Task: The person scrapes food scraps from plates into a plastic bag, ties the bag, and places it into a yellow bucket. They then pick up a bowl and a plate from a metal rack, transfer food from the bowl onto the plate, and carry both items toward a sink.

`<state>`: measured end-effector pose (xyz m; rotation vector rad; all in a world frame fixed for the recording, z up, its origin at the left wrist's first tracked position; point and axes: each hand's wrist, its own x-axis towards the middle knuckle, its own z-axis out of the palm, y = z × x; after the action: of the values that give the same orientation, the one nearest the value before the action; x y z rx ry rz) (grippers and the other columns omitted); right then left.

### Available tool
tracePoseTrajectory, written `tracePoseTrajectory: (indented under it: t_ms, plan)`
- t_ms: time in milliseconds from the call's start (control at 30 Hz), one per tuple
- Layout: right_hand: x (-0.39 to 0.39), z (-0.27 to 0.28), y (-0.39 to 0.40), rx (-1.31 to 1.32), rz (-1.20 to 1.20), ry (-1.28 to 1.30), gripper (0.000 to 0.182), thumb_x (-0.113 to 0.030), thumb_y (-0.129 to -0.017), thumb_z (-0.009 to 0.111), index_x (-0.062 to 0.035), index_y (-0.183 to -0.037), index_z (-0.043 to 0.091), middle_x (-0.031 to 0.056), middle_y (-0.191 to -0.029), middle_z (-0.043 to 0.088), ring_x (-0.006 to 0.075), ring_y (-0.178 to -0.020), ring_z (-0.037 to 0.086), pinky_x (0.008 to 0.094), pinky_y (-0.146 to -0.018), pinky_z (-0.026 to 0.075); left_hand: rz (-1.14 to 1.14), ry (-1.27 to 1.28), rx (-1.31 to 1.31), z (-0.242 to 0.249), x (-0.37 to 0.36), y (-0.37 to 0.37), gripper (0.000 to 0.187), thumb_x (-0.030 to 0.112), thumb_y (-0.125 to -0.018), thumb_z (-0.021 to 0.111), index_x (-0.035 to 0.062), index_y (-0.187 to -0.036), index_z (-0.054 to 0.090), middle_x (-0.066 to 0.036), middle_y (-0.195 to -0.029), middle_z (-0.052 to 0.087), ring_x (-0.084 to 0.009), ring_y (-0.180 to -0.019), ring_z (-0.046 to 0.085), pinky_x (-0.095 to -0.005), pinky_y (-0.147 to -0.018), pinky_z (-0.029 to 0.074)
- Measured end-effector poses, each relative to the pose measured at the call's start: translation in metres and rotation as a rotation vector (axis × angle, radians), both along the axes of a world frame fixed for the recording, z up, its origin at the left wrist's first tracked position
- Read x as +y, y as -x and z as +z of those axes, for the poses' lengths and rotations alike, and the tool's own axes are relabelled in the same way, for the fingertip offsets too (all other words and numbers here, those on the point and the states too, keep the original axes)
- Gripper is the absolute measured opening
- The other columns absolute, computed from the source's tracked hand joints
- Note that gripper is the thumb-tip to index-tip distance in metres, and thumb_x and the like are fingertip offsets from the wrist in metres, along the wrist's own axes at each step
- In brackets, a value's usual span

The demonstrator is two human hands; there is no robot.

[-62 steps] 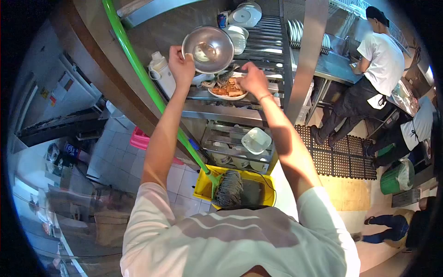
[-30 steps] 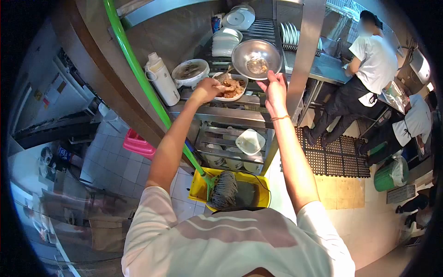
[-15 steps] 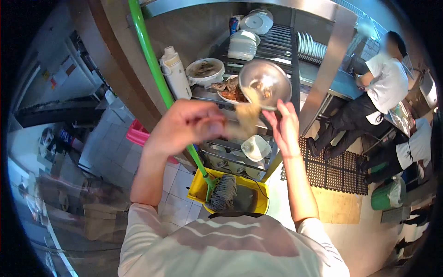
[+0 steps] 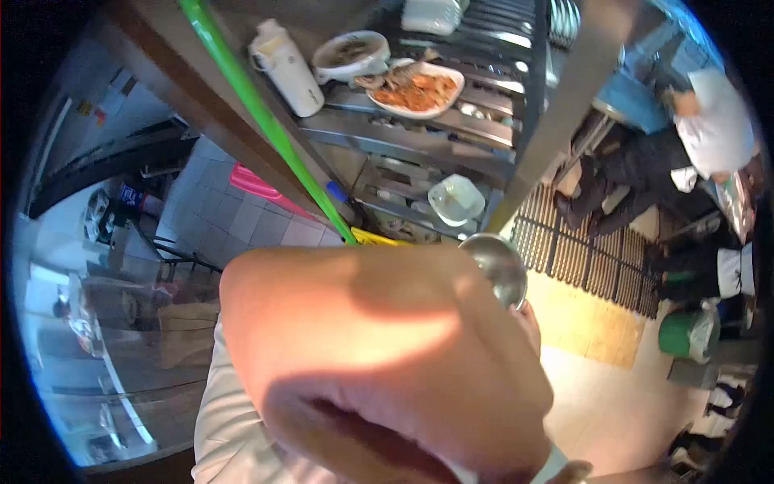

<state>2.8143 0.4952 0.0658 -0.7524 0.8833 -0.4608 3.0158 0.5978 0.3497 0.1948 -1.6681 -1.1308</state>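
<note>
My left hand (image 4: 387, 339) fills the lower middle of the view, very close to the camera. Its fingers are curled closed, and anything they hold is hidden. Behind it, a steel bowl (image 4: 501, 270) is tilted, with my right hand (image 4: 528, 324) gripping its lower rim; only part of that hand shows. The left hand covers some of the bowl. On the rack ahead, a white plate (image 4: 419, 90) carries reddish-orange food, and beside it is a white bowl (image 4: 351, 56) with dark contents.
A white flask (image 4: 289, 68) stands on the metal rack. Below it is a square white dish (image 4: 456, 200). A green pole (image 4: 258, 109) slants along the left upright. Two people work at right, near a green bin (image 4: 685, 335) and a black floor mat (image 4: 584, 246).
My left hand has come up close to the camera. The bowl in my right hand has moved down, away from the rack, uncovering the plate of food. The view has tilted downward.
</note>
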Motion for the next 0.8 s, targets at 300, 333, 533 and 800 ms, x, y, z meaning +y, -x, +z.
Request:
tracePoseTrajectory:
  t_ms: [300, 333, 533, 800]
  plan:
    - [-0.031, -0.017, 0.081, -0.139, -0.349, 0.187, 0.012, -0.012, -0.091, 0.054, -0.0075, -0.102, 0.055, 0.0051, -0.094, 0.061, 0.0119, -0.083, 0.059, 0.0275, -0.078, 0.049, -0.284, -0.461, 0.037, -0.06, -0.017, 0.032, 0.043, 0.022, -0.072, 0.078, 0.0012, -0.107, 0.064, 0.007, -0.054, 0.033, -0.0036, -0.047, 0.031, -0.0226, -0.047, 0.024]
    - [-0.029, -0.014, 0.087, -0.151, -0.406, 0.179, 0.012, -0.011, -0.09, 0.054, -0.0065, -0.102, 0.055, 0.0048, -0.095, 0.061, 0.0123, -0.082, 0.059, 0.0284, -0.078, 0.049, -0.369, -0.623, 0.03, -0.058, -0.015, 0.029, 0.041, 0.018, -0.071, 0.08, 0.0019, -0.105, 0.064, 0.008, -0.054, 0.032, -0.0025, -0.048, 0.03, -0.0221, -0.047, 0.023]
    - [0.023, -0.022, 0.12, -0.068, -0.71, 0.063, 0.014, -0.014, -0.086, 0.062, -0.0087, -0.096, 0.055, -0.0018, -0.078, 0.051, 0.01, -0.079, 0.053, 0.0355, -0.081, 0.049, -0.537, -0.572, 0.098, -0.058, -0.001, 0.006, 0.019, 0.01, -0.079, 0.072, -0.0036, -0.091, 0.067, -0.001, -0.061, 0.049, -0.0106, -0.048, 0.04, -0.0268, -0.044, 0.026]
    - [0.172, -0.004, 0.118, -0.019, -1.09, 0.062, 0.028, -0.014, -0.086, 0.061, -0.0055, -0.112, 0.053, 0.0065, -0.11, 0.056, 0.0231, -0.103, 0.051, 0.039, -0.087, 0.051, -0.708, -0.55, 0.327, -0.097, 0.02, -0.03, 0.034, 0.03, -0.08, 0.072, -0.002, -0.091, 0.066, -0.01, -0.072, 0.056, -0.0154, -0.06, 0.048, -0.0271, -0.051, 0.034]
